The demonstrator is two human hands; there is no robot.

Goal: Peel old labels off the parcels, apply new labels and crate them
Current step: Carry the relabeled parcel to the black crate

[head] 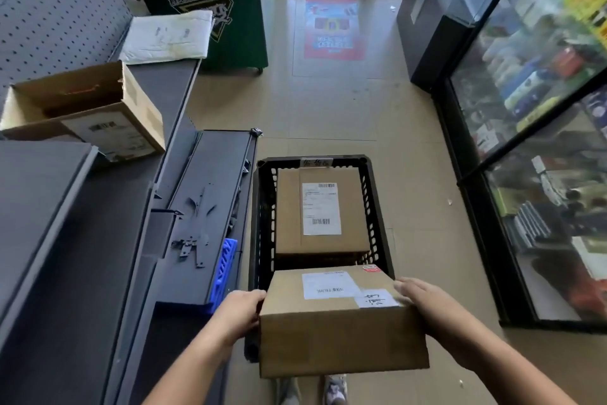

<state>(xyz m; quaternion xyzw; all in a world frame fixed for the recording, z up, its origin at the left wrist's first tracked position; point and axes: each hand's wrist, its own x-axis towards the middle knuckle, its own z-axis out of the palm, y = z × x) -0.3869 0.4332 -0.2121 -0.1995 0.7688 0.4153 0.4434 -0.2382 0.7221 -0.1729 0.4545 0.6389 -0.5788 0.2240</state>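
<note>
Head view. Left hand (241,309) grips the left side of the held parcel (341,339), fingers curled round its upper edge. Right hand (423,302) clamps the right side, fingers hooked over the top corner; thumb hidden. The held parcel is a brown carton, level, carried over the near end of the black crate (262,224) and covering its near rim; can't tell if it touches the crate. On its top are a white printed label (328,284), a small handwritten label (377,299) just beside the right fingers, and a red sticker (371,269) at the far edge.

The crate sits on the tiled floor. The crated parcel (289,210) lies flat in its far half with a barcode label (321,209) facing up.

To the left, a grey shelf (65,240) carries an open cardboard box (82,109) and a white mailer (167,36). A blue plastic piece (223,266) sits between shelf and crate. A glass display case (525,109) stands to the right.
</note>
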